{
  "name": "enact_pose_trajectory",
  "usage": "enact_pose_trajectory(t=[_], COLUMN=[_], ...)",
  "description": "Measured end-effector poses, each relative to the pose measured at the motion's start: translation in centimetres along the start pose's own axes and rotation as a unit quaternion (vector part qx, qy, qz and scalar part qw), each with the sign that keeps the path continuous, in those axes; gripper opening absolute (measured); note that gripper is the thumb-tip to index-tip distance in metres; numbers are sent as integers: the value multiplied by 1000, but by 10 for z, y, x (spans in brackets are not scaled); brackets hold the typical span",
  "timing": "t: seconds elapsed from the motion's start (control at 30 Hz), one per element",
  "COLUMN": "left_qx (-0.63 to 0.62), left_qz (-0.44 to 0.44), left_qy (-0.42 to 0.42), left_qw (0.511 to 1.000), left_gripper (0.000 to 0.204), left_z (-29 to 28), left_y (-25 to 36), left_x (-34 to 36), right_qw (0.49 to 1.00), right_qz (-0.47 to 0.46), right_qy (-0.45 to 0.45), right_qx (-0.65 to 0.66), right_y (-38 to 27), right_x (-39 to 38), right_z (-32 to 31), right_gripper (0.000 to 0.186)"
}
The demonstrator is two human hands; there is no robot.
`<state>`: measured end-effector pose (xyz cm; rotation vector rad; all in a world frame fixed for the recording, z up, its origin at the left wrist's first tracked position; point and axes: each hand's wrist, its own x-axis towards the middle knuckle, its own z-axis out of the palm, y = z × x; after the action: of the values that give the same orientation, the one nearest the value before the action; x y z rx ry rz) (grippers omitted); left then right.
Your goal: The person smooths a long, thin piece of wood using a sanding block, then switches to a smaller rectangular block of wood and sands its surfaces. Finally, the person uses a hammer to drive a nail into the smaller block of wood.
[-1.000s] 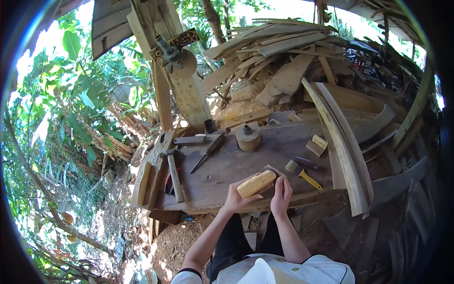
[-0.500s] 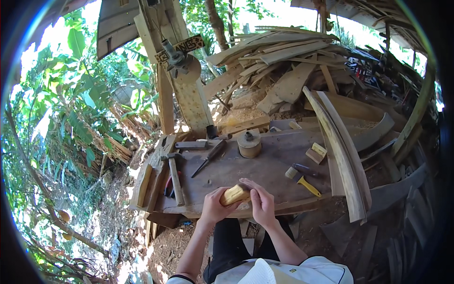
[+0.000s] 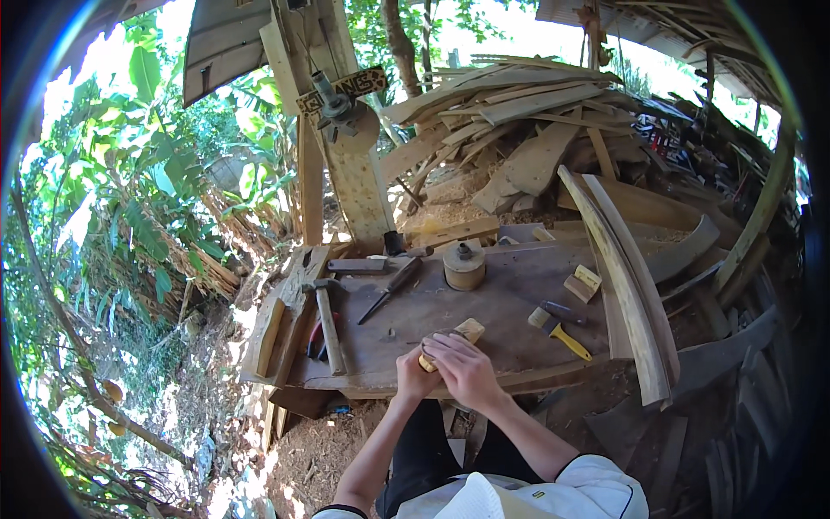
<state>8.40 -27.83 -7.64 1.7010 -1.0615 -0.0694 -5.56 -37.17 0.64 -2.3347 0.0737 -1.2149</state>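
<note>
Above the near edge of the workbench, my left hand (image 3: 416, 377) is closed around the lower left end of a small pale wooden block (image 3: 470, 329). My right hand (image 3: 463, 370) lies across the middle of the block, fingers bent over its top. A dark thin piece (image 3: 442, 334), which looks like sandpaper, shows at the fingers and against the wood; its full shape is covered. The far end of the block sticks out beyond my right fingers, tilted up to the right.
On the workbench (image 3: 380, 355) lie a hammer (image 3: 328, 333), red-handled pliers (image 3: 316, 337), a dark-handled pointed tool (image 3: 391, 290), a sharpening stone (image 3: 358, 265), a round wooden piece (image 3: 464, 266), a yellow-handled brush (image 3: 560, 335) and small blocks (image 3: 583, 283). Long curved boards (image 3: 624, 277) lean at the right.
My right hand has moved from the block's right side to over its top. The block has turned, its far end now pointing up and right. The view has shifted slightly.
</note>
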Motion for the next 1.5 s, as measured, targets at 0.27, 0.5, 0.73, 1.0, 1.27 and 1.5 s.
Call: enact_pose_trajectory(t=[0.27, 0.5, 0.73, 1.0, 1.27, 1.5], left_qx=[-30, -5, -12, -4, -11, -15], left_qz=[-25, -4, 33, 72, 65, 30], left_qy=[-8, 7, 3, 11, 16, 3], left_qw=[999, 1000, 999, 997, 998, 999], left_gripper=[42, 40, 45, 48, 49, 50], left_z=[2, 5, 8, 11, 12, 15], left_y=[16, 4, 15, 16, 9, 21], left_x=[5, 1, -2, 2, 0, 0], right_qw=[999, 999, 986, 995, 993, 995], right_qz=[23, -17, 61, 65, 64, 69], right_qy=[12, -5, -58, -45, -49, -17], right_qx=[-25, -27, -145, -68, -82, -75], right_y=[13, 1, 12, 6, 6, 21], right_x=[-4, 7, 9, 4, 6, 0], right_z=[-1, 7, -16, -20, -17, -21], right_gripper=[27, 30, 26, 25, 26, 25])
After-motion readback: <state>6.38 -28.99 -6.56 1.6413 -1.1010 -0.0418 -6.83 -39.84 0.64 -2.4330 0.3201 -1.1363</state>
